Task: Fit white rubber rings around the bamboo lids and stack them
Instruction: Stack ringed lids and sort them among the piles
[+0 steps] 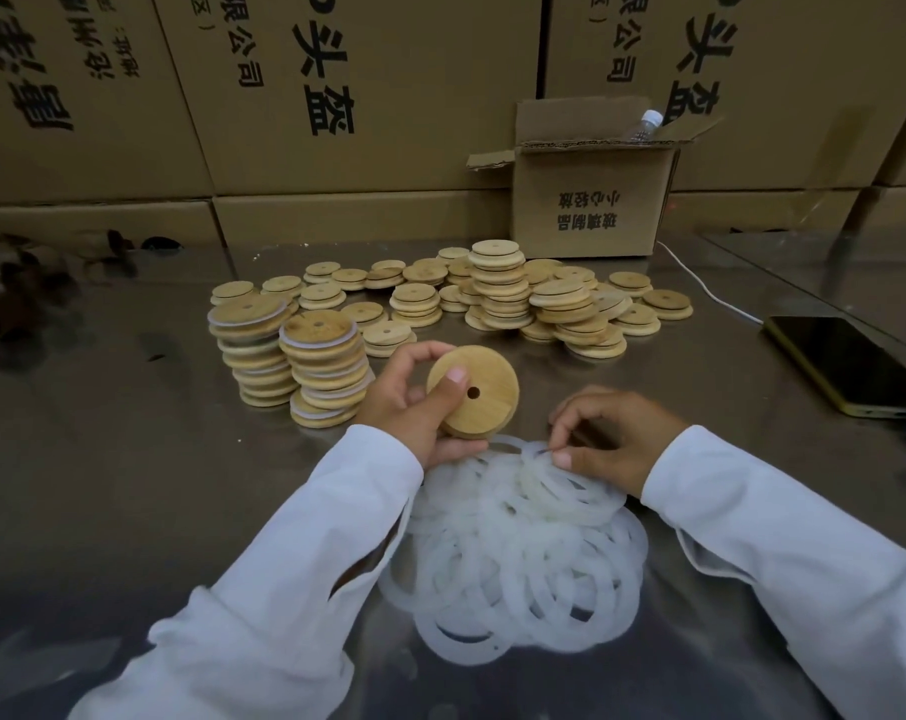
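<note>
My left hand (414,402) grips a round bamboo lid (484,394) with a small centre hole, tilted toward me above the table. My right hand (609,439) pinches the edge of a white rubber ring (541,462) at the top of a heap of white rubber rings (523,558) lying in front of me. Two leaning stacks of ringed lids (295,363) stand left of my left hand. A spread of bare bamboo lids (497,293), some stacked, covers the table farther back.
A shiny metal table (128,459) carries everything. A phone (851,361) with a white cable lies at the right. A small open cardboard box (588,200) with a bottle in it stands behind the lids. Large cartons (336,96) wall off the back.
</note>
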A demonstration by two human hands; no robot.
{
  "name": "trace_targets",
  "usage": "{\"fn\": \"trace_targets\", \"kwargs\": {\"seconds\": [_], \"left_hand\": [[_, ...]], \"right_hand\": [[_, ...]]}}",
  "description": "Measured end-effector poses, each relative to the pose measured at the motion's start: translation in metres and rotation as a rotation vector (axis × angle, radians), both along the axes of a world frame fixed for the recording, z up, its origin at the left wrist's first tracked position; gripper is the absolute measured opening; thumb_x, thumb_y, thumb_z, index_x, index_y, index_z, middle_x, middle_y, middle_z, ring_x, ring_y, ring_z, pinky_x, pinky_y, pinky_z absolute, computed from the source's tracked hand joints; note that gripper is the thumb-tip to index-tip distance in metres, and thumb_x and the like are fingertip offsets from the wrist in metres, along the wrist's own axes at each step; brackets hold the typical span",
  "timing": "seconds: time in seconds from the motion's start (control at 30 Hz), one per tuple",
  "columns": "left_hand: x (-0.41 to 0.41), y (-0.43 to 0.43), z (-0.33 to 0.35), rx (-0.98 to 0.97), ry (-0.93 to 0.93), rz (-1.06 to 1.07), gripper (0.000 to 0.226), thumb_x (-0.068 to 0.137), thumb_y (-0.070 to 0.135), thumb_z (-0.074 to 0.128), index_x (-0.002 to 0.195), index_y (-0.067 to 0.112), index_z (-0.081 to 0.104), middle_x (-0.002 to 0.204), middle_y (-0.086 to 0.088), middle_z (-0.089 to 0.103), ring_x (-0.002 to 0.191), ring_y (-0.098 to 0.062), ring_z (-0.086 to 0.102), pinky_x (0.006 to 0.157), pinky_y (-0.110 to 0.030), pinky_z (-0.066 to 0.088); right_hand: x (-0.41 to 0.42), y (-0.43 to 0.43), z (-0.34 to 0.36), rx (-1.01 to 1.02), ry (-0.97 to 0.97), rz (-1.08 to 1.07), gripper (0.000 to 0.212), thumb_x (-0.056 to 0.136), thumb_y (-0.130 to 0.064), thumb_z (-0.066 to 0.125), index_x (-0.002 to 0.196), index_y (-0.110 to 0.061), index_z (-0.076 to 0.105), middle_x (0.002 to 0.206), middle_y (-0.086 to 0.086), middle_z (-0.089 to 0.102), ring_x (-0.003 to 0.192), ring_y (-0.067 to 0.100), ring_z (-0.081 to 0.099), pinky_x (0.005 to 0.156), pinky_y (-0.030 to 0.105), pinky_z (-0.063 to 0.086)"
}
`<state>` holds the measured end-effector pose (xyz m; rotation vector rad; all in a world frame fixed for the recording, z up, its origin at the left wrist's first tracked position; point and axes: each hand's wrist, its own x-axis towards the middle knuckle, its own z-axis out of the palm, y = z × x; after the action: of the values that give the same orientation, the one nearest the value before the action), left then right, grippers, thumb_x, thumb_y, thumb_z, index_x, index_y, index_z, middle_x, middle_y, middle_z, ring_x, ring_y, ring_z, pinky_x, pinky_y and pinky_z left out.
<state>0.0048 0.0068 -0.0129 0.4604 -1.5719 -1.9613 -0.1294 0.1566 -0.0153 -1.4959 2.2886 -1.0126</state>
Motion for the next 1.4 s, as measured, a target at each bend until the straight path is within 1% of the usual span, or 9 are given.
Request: {"fn": "trace_targets", "kwargs": {"seconds": [0.1,0.23,0.4,0.6,0.8,0.97,1.1,1.27,1.4], "left_hand": [[-0.001,0.000,-0.001,-0.001,0.002,-0.001,0.012,0.088,0.016,0.057,0.090,0.027,0.055,0.090,-0.006,0.064,0.093,-0.033,0.064,0.056,-0.035,0.058],[-0.002,0.001,-0.001,0.000,0.008,-0.022,0.011,0.088,0.014,0.057,0.091,0.024,0.055,0.087,-0.005,0.065,0.089,-0.033,0.063,0.055,-0.037,0.059],[-0.002,0.008,0.000,-0.022,-0.028,-0.067,0.009,0.088,0.013,0.056,0.092,0.020,0.060,0.091,-0.008,0.067,0.091,-0.033,0.063,0.054,-0.034,0.058],[-0.003,0.015,0.008,0.116,-0.070,-0.100,0.025,0.091,0.034,0.048,0.087,0.016,0.066,0.087,-0.013,0.068,0.076,-0.027,0.068,0.055,-0.040,0.058],[0.001,0.020,0.001,-0.109,-0.059,-0.166,0.020,0.089,0.024,0.052,0.101,0.013,0.064,0.092,-0.011,0.068,0.082,-0.022,0.068,0.060,-0.031,0.058],[0.000,0.021,0.001,-0.145,-0.051,-0.153,0.019,0.093,0.024,0.047,0.093,0.019,0.066,0.094,-0.012,0.067,0.087,-0.025,0.067,0.063,-0.033,0.059],[0.001,0.020,0.000,-0.184,-0.028,-0.153,0.019,0.091,0.025,0.048,0.095,0.019,0.066,0.096,-0.013,0.068,0.089,-0.026,0.068,0.064,-0.035,0.059],[0.002,0.020,0.000,-0.332,0.003,-0.072,0.012,0.086,0.016,0.057,0.094,0.019,0.065,0.082,-0.006,0.070,0.075,-0.020,0.069,0.063,-0.039,0.059],[0.002,0.017,0.003,-0.475,0.023,-0.034,0.013,0.083,0.013,0.060,0.092,0.021,0.065,0.080,0.000,0.071,0.077,-0.018,0.068,0.073,-0.042,0.058]], "right_hand": [[0.003,0.002,0.006,-0.090,-0.071,-0.007,0.020,0.077,-0.009,0.070,0.066,-0.024,0.062,0.099,0.000,0.061,0.096,0.011,0.057,0.080,0.003,0.036],[0.010,0.004,0.018,-0.338,-0.271,0.019,0.013,0.078,-0.006,0.067,0.071,-0.017,0.065,0.083,-0.003,0.067,0.083,0.009,0.062,0.082,0.017,0.047],[0.024,-0.004,0.020,-0.566,-0.389,-0.006,0.016,0.077,0.000,0.065,0.072,-0.015,0.064,0.063,-0.011,0.065,0.064,0.002,0.059,0.065,0.013,0.047],[0.030,-0.009,0.019,-0.577,-0.468,-0.090,0.016,0.078,-0.003,0.066,0.070,-0.017,0.066,0.060,-0.007,0.067,0.060,0.003,0.061,0.063,0.013,0.049],[0.034,-0.012,0.017,-0.593,-0.467,-0.164,0.019,0.078,-0.002,0.066,0.067,-0.017,0.066,0.060,-0.001,0.063,0.056,0.004,0.059,0.060,0.013,0.049],[0.037,-0.011,0.013,-0.566,-0.225,-0.193,0.016,0.079,-0.010,0.068,0.070,-0.023,0.064,0.066,-0.001,0.062,0.063,0.006,0.055,0.066,0.020,0.048],[0.038,-0.010,0.013,-0.609,-0.130,-0.226,0.016,0.077,-0.013,0.070,0.069,-0.026,0.065,0.072,-0.001,0.066,0.066,0.003,0.056,0.068,0.015,0.048],[0.036,-0.011,0.016,-0.634,-0.292,-0.208,0.013,0.075,-0.009,0.072,0.067,-0.018,0.067,0.064,-0.007,0.066,0.064,0.005,0.058,0.064,0.014,0.049],[0.033,-0.011,0.017,-0.634,-0.367,-0.204,0.012,0.075,-0.008,0.071,0.067,-0.016,0.068,0.059,-0.012,0.065,0.060,0.000,0.058,0.060,0.011,0.048]]}}
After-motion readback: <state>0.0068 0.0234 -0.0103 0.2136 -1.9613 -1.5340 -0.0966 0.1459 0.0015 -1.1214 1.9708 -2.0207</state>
